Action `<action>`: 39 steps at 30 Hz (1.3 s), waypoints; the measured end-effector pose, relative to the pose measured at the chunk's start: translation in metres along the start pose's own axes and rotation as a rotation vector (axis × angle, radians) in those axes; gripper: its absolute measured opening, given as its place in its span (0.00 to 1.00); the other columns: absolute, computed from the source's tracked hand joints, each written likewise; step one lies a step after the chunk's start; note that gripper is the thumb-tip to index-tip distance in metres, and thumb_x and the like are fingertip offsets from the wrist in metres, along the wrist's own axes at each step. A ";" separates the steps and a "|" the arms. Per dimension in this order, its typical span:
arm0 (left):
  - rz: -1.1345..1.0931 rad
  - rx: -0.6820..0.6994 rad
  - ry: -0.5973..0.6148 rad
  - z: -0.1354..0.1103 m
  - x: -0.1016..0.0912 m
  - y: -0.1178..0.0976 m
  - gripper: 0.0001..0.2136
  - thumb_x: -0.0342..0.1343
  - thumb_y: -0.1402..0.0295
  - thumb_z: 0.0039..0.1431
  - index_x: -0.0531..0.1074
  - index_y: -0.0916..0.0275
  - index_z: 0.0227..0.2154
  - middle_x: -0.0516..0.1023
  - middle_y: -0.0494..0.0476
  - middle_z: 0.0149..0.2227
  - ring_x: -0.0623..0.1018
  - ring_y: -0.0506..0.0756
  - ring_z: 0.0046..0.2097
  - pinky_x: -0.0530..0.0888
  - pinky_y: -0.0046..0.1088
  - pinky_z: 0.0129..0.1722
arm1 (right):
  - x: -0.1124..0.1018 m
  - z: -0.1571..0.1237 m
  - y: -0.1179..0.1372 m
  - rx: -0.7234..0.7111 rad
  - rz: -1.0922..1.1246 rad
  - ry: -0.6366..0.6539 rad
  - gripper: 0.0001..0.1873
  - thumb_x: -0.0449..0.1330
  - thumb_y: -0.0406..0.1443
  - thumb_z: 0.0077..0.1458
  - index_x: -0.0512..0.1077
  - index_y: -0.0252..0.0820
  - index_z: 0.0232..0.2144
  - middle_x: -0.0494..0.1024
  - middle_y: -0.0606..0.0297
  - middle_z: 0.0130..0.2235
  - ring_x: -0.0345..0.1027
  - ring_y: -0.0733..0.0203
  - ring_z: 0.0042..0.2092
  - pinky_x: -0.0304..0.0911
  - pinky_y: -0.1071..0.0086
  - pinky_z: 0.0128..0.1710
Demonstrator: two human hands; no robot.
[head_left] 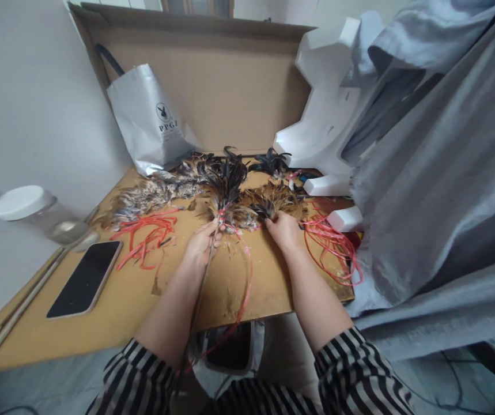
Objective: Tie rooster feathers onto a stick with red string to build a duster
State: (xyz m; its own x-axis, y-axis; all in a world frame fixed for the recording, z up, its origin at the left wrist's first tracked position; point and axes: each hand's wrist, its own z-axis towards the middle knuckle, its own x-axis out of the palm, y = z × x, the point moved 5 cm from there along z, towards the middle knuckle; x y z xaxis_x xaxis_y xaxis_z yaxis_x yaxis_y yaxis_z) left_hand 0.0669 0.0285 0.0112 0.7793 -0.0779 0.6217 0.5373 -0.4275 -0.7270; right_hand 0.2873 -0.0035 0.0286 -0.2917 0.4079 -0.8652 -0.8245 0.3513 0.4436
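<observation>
My left hand (pixel 204 241) is closed round the thin stick of a feather duster (pixel 226 183). Dark feathers fan out from its upper end, bound with pink plastic strip just above my fingers. A long tail of that pink strip (pixel 249 266) loops down past the table's front edge. To the right, my right hand (pixel 284 230) has its fingers pinched at the near edge of a pile of brown feathers (pixel 275 199); its fingertips are partly hidden among them. Grey speckled feathers (pixel 150 195) lie behind and left of the duster, and a black tuft (pixel 269 162) lies at the back.
Red plastic strips lie in a left bunch (pixel 147 233) and a right bunch (pixel 331 245). A phone (pixel 85 279), sticks (pixel 26 297) and a lidded jar (pixel 50 216) are at left. Behind stand a silver bag (pixel 147 115), cardboard (pixel 247 86) and white foam (pixel 325 104). Below is a bin (pixel 251 346).
</observation>
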 end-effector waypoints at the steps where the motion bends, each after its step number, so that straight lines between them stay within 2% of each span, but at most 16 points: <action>1: -0.003 0.003 0.004 0.001 -0.001 0.000 0.02 0.54 0.74 0.54 0.68 0.67 0.27 0.70 0.51 0.22 0.62 0.42 0.15 0.56 0.14 0.10 | 0.001 0.000 0.000 -0.002 -0.009 -0.001 0.10 0.54 0.40 0.49 0.72 0.42 0.28 0.77 0.59 0.32 0.70 0.57 0.35 0.56 0.70 0.31; 5: -0.019 0.013 -0.016 0.002 -0.003 0.000 0.03 0.52 0.75 0.56 0.68 0.68 0.28 0.71 0.52 0.22 0.62 0.42 0.15 0.56 0.14 0.10 | 0.003 0.001 -0.001 0.001 -0.009 -0.016 0.11 0.51 0.38 0.50 0.72 0.42 0.28 0.78 0.58 0.32 0.70 0.57 0.36 0.57 0.69 0.32; 10: -0.003 0.006 -0.040 -0.001 0.001 -0.001 0.04 0.51 0.75 0.57 0.68 0.68 0.27 0.70 0.52 0.21 0.62 0.42 0.14 0.55 0.14 0.09 | 0.006 0.003 0.000 0.025 0.014 -0.029 0.15 0.55 0.47 0.46 0.71 0.42 0.30 0.77 0.58 0.31 0.69 0.56 0.34 0.57 0.69 0.31; 13: 0.003 0.003 -0.052 -0.002 0.002 -0.001 0.04 0.52 0.74 0.56 0.68 0.68 0.27 0.70 0.51 0.21 0.61 0.42 0.14 0.54 0.14 0.09 | 0.008 0.006 -0.002 0.016 0.108 -0.066 0.09 0.55 0.41 0.45 0.70 0.42 0.26 0.75 0.61 0.28 0.67 0.58 0.32 0.55 0.70 0.30; 15: 0.001 0.003 -0.057 -0.002 0.001 -0.001 0.04 0.54 0.73 0.55 0.68 0.68 0.27 0.70 0.51 0.21 0.61 0.42 0.14 0.54 0.14 0.09 | 0.009 0.008 -0.006 0.017 0.300 -0.077 0.07 0.55 0.38 0.44 0.67 0.41 0.21 0.72 0.65 0.23 0.63 0.62 0.28 0.54 0.71 0.27; 17: -0.007 0.007 -0.054 -0.001 0.001 -0.001 0.03 0.55 0.73 0.54 0.68 0.68 0.27 0.70 0.51 0.21 0.61 0.42 0.15 0.54 0.14 0.10 | 0.010 0.009 -0.009 0.046 0.618 -0.052 0.09 0.55 0.39 0.44 0.64 0.41 0.19 0.66 0.69 0.19 0.57 0.66 0.22 0.51 0.72 0.23; 19: -0.014 0.013 -0.048 0.000 0.000 0.000 0.04 0.55 0.73 0.53 0.68 0.68 0.26 0.70 0.51 0.20 0.61 0.42 0.15 0.55 0.14 0.10 | 0.012 0.009 -0.007 0.094 0.983 0.057 0.12 0.57 0.41 0.44 0.59 0.42 0.18 0.59 0.74 0.16 0.48 0.70 0.18 0.45 0.74 0.19; 21: -0.014 0.015 -0.040 0.000 0.000 0.000 0.04 0.56 0.73 0.53 0.68 0.68 0.26 0.70 0.51 0.20 0.61 0.42 0.15 0.54 0.14 0.10 | 0.011 0.006 0.000 0.123 1.296 0.221 0.17 0.60 0.42 0.41 0.54 0.43 0.18 0.52 0.78 0.15 0.40 0.73 0.16 0.38 0.75 0.16; 23: -0.008 0.019 -0.043 0.000 0.000 0.000 0.05 0.58 0.72 0.51 0.68 0.68 0.25 0.71 0.51 0.21 0.61 0.42 0.15 0.54 0.14 0.10 | 0.007 0.001 0.011 0.113 1.503 0.359 0.22 0.63 0.41 0.39 0.50 0.44 0.19 0.48 0.79 0.16 0.36 0.74 0.16 0.34 0.76 0.16; 25: 0.002 0.023 -0.052 0.000 0.000 0.000 0.06 0.58 0.72 0.51 0.68 0.68 0.25 0.71 0.51 0.21 0.62 0.42 0.15 0.54 0.14 0.10 | 0.002 -0.005 0.020 0.096 1.618 0.425 0.24 0.64 0.40 0.38 0.49 0.43 0.19 0.47 0.79 0.17 0.35 0.74 0.17 0.34 0.77 0.16; 29: 0.018 0.030 -0.027 -0.001 0.002 0.002 0.06 0.58 0.71 0.51 0.68 0.69 0.26 0.70 0.50 0.21 0.62 0.41 0.15 0.54 0.15 0.10 | 0.003 -0.020 0.044 0.072 1.691 0.576 0.23 0.65 0.38 0.39 0.50 0.42 0.19 0.47 0.79 0.16 0.37 0.75 0.17 0.34 0.79 0.16; 32: 0.025 0.045 -0.007 -0.001 0.003 0.003 0.06 0.59 0.71 0.49 0.68 0.68 0.26 0.70 0.50 0.20 0.62 0.42 0.15 0.54 0.15 0.11 | 0.013 -0.034 0.071 0.047 1.649 0.743 0.21 0.65 0.38 0.39 0.53 0.42 0.18 0.49 0.79 0.15 0.38 0.76 0.16 0.33 0.79 0.15; 34: 0.035 0.067 -0.019 -0.001 0.003 0.003 0.07 0.60 0.71 0.48 0.68 0.68 0.25 0.68 0.49 0.18 0.61 0.42 0.14 0.53 0.15 0.11 | 0.022 -0.041 0.088 0.040 1.598 0.805 0.21 0.65 0.38 0.38 0.54 0.41 0.17 0.50 0.79 0.14 0.38 0.77 0.15 0.31 0.78 0.15; 36: 0.051 0.089 -0.046 -0.002 0.003 0.003 0.08 0.61 0.71 0.47 0.67 0.68 0.23 0.65 0.47 0.16 0.60 0.42 0.14 0.52 0.16 0.11 | 0.031 -0.045 0.099 0.062 1.543 0.792 0.20 0.65 0.38 0.37 0.55 0.41 0.17 0.50 0.80 0.13 0.36 0.78 0.14 0.30 0.77 0.14; 39: 0.063 0.116 -0.079 -0.003 0.003 0.003 0.09 0.62 0.69 0.45 0.67 0.68 0.21 0.64 0.46 0.15 0.59 0.42 0.14 0.53 0.16 0.12 | 0.040 -0.045 0.104 0.119 1.479 0.674 0.17 0.65 0.39 0.35 0.57 0.41 0.16 0.51 0.80 0.11 0.38 0.77 0.13 0.31 0.76 0.14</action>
State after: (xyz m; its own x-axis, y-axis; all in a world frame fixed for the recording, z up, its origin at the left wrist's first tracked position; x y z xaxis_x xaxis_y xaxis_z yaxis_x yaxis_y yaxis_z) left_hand 0.0697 0.0249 0.0119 0.8331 -0.0283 0.5524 0.5167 -0.3165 -0.7955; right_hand 0.1675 0.0113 0.0297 -0.9239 0.0191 0.3823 0.3825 0.0830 0.9202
